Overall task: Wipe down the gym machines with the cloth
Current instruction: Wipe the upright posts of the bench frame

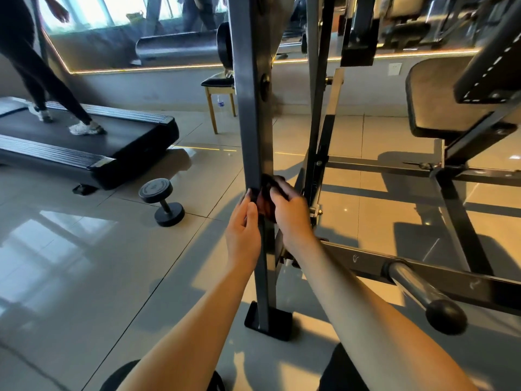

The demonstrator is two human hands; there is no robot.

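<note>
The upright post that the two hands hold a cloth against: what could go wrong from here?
The right hand, gripping the cloth, works close to a bolted bracket beside the post; knuckles might scrape it. The cloth is bunched, so parts of the post may get missed. A dumbbell lies on the floor nearby, a possible trip hazard when moving on.

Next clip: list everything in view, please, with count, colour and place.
upright post: one, grey, centre
cloth: one, dark reddish, on the post between the hands
dumbbell: one, black, floor left of post
treadmill: one, black, left, a person walking on it
chair: one, wooden with black seat, by back wall
bench pad: one, black, right
left hand: holds cloth at post's left side
right hand: holds cloth at post's right side
</note>
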